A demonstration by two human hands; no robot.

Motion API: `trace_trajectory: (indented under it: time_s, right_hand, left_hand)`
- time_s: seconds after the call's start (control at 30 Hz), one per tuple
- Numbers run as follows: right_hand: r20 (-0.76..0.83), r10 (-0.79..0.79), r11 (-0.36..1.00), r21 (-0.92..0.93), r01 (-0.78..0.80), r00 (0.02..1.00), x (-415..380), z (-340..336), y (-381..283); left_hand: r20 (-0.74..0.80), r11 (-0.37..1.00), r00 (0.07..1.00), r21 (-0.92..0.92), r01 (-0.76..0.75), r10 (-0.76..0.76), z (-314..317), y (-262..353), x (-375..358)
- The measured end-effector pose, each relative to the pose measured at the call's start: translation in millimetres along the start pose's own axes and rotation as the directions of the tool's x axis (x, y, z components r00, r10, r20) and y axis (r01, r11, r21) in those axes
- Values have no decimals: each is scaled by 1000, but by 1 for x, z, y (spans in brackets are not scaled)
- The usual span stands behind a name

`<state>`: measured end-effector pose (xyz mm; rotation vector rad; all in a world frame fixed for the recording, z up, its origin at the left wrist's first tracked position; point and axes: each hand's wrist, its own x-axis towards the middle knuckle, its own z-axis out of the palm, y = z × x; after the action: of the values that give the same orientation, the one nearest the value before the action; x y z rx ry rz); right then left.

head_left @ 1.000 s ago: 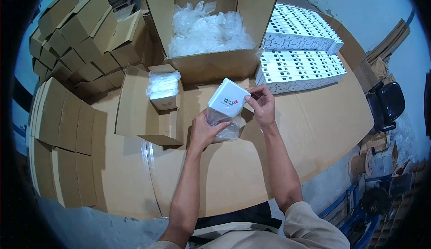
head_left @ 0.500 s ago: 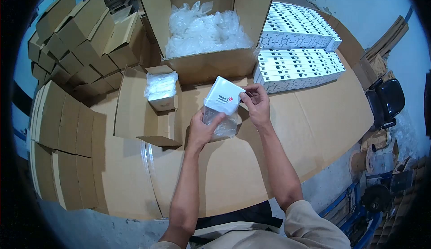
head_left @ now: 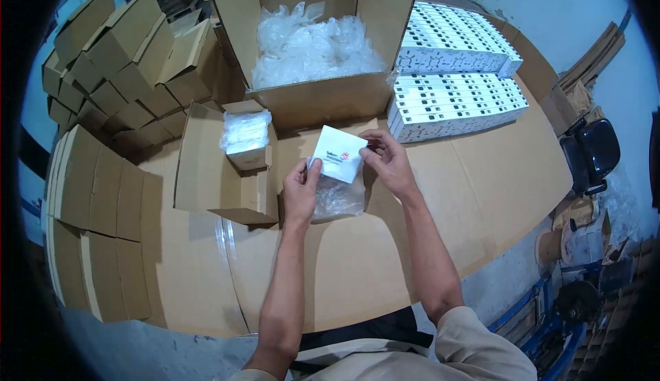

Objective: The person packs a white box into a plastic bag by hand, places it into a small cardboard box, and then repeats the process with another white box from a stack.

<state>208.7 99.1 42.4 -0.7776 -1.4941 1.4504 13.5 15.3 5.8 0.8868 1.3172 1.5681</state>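
Observation:
A square white packet (head_left: 338,153) with dark and red print is held up between both hands. My left hand (head_left: 301,187) pinches its lower left side, thumb on the front. My right hand (head_left: 388,160) grips its right edge between thumb and fingers. Just below the packet is a crumpled clear plastic bag (head_left: 338,201); whether a hand also touches it cannot be made out. To the left, an open carton (head_left: 223,192) holds a smaller box (head_left: 249,159) with plastic-wrapped white items on top.
A large open box (head_left: 320,103) of clear plastic bags stands behind. White boxes (head_left: 454,116) are stacked in rows at the back right. Brown cartons (head_left: 100,195) line the left side of the cardboard-covered table (head_left: 440,209). A black chair (head_left: 597,149) is beyond the right edge.
The white packet has come out of the plastic bag and turned flatter toward the camera. My left hand has shifted up and left onto it, and the bag now lies lower.

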Motion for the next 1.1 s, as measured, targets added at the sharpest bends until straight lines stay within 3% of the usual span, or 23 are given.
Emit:
trace_trajectory:
  time_s: [0.07, 0.17, 0.37, 0.47, 0.57, 0.77, 0.87, 1.1]
  right_hand:
    - [90, 25, 995, -100, -16, 996, -4, 3, -12]
    - [184, 202, 976, -113, -184, 962, -10, 7, -24]
    - [147, 143, 989, -59, -136, 979, -6, 13, -7]
    - [138, 177, 978, -133, -159, 975, -7, 12, -18]
    - [131, 113, 987, -131, -96, 985, -6, 6, -14]
    - [103, -22, 999, -43, 27, 994, -4, 0, -3]
    - [87, -33, 994, -104, 42, 996, -7, 4, -5]
    - [75, 75, 982, -176, -61, 994, -8, 0, -3]
  left_hand:
    - [-43, 999, 999, -49, 16, -18, -2, -7, 3]
    - [-60, 989, 997, -140, 42, -50, 1, -3, 1]
    - [-139, 997, 990, -74, 11, -21, 2, -5, 0]
    - [-121, 999, 993, 54, -9, 15, -3, -10, 2]
    - [-117, 985, 992, 173, -14, 34, -2, -8, 2]
    - [-55, 982, 992, 158, -106, 116, 10, 15, -6]
    - [-21, 980, 995, 178, -90, 96, 10, 21, -8]
    - [-49, 977, 993, 190, -96, 107, 9, 21, -8]
